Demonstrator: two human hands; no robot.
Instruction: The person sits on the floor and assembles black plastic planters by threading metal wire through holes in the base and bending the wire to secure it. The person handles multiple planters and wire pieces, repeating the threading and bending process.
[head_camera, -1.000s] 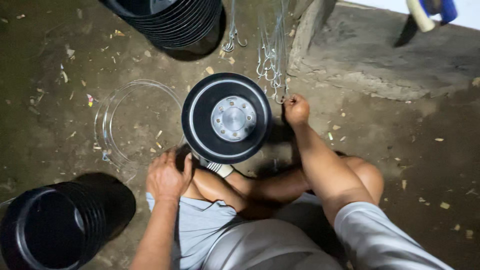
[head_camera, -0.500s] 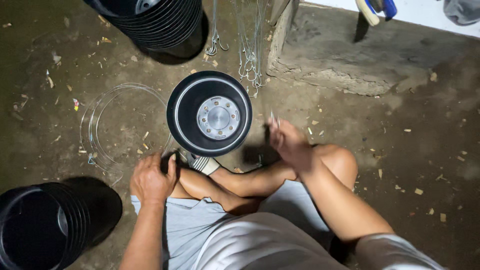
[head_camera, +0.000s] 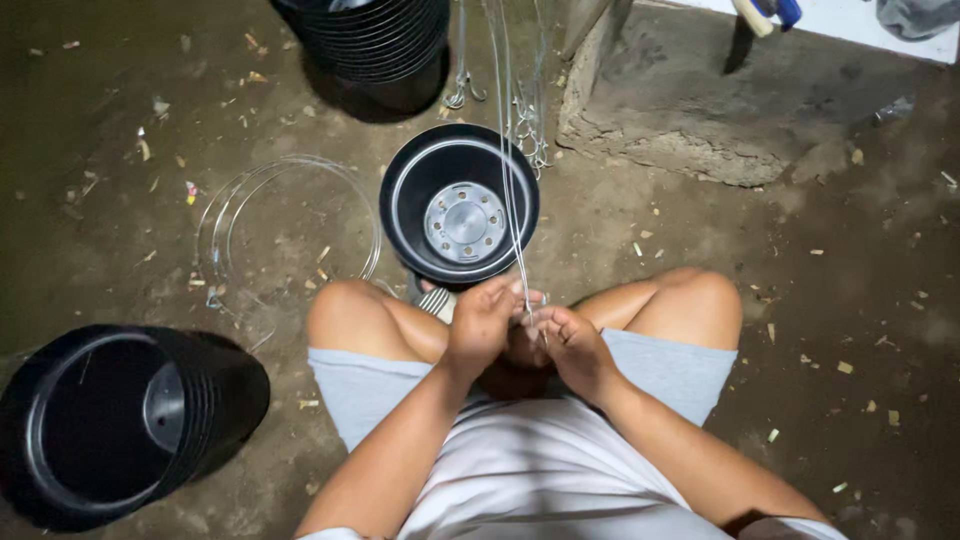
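Thin wire pinched between left hand and right hand

This looks like a rough backyard or shed workspace where plant pots are fitted out by hand, not a finished room. The floor is bare packed earth or worn concrete, strewn with chips and scraps. Nested stacks of black plastic pots lie and stand about, another stack at the top. Loops of clear wire rest on the ground, metal hanger hooks dangle, and a crumbling concrete step edges the spot.
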